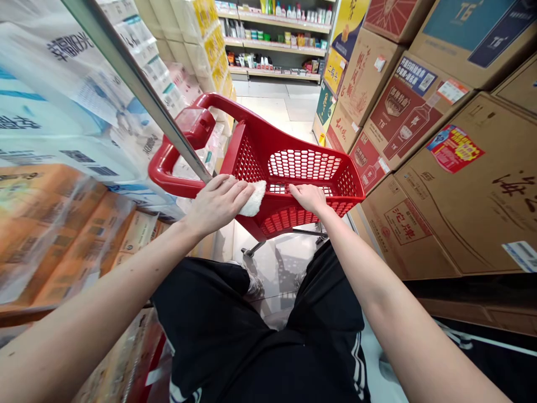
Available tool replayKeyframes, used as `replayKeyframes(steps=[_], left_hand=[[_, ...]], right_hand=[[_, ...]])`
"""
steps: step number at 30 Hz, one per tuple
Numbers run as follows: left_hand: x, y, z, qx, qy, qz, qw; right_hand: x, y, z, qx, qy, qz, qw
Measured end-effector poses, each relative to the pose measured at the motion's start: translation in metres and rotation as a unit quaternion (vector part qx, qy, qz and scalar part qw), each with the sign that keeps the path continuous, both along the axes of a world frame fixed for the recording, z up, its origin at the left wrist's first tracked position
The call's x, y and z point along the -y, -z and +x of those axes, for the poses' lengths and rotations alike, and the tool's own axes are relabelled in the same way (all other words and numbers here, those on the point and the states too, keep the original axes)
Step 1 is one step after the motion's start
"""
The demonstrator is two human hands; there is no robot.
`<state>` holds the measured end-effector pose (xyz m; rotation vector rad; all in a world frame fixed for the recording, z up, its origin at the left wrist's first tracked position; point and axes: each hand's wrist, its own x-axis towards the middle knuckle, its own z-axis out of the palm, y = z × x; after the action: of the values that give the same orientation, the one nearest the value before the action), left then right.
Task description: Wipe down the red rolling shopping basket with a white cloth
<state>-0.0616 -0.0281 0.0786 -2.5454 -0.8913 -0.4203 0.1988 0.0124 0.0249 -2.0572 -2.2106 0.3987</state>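
A red plastic shopping cart [293, 134] stands crosswise in front of me, its handle end to the left and its basket to the right. My left hand [222, 201] presses a white fluffy cloth [254, 200] against the near side of the cart, close to the handle. The cloth sticks out past the fingertips; the rest lies under the palm. Farther right, my right hand [308, 197] is closed over the near rim of the basket, with the thumb on the inner side. The undersides of its fingers are hidden behind the rim.
Stacked cardboard cartons [444, 184] wall the right side. Plastic-wrapped orange packs [50, 235] and white paper packs [46, 112] crowd the left. A metal pole [142, 89] slants down by the cart handle. Shelves of bottles [277, 47] stand beyond the tiled floor [293, 109].
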Motion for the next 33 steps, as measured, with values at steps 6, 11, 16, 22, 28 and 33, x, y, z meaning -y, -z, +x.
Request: replayKeyframes(steps=[6,11,16,22,28,33], left_hand=[[-0.005,0.002,0.004,-0.007,-0.060,0.038,0.997],[-0.011,0.003,0.014,-0.043,-0.095,0.066,0.992],[-0.015,-0.001,0.019,-0.077,-0.075,0.066,0.992],[-0.017,-0.003,0.021,-0.067,-0.059,0.068,0.994],[-0.016,-0.001,0.022,-0.071,-0.062,0.084,0.992],[-0.016,0.001,0.023,-0.053,-0.060,0.073,0.994]], right_hand=[[-0.002,0.004,-0.003,-0.002,-0.004,0.006,1.000],[-0.005,0.005,-0.002,-0.007,-0.008,0.003,1.000],[-0.005,0.006,-0.005,0.007,-0.007,0.000,1.000],[-0.005,0.007,-0.010,0.032,-0.063,0.025,0.997],[-0.007,-0.003,-0.011,0.039,-0.071,0.015,0.997],[-0.008,-0.010,-0.025,-0.016,-0.074,-0.005,0.997]])
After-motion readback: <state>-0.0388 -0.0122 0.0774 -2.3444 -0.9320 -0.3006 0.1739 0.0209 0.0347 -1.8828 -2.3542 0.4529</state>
